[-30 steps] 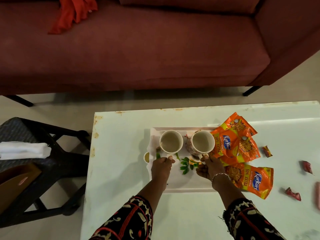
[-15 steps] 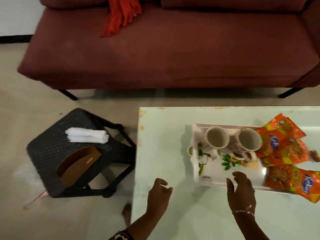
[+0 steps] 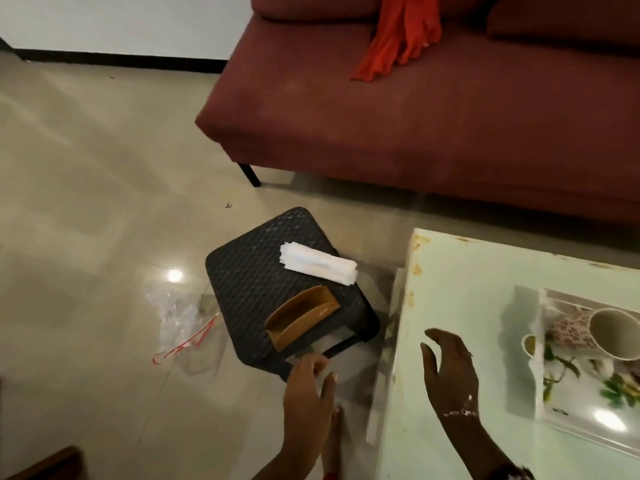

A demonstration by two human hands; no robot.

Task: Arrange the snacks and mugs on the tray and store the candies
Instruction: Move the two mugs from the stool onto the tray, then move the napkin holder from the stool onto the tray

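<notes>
The white floral tray lies at the right edge of the view on the pale table. One patterned mug shows on it, cut by the frame edge. My left hand hangs off the table's left side, over the floor near the black stool, fingers apart and empty. My right hand hovers open over the table's left part, apart from the tray. The snack packets and candies are out of view.
On the black woven stool lie a stack of white napkins and a brown wooden holder. A crumpled clear plastic bag lies on the floor. Behind stands a maroon sofa with an orange cloth.
Both hands let go of the mugs and drew back from the tray. My view swung left toward the stool, and my left hand moved off the table's edge.
</notes>
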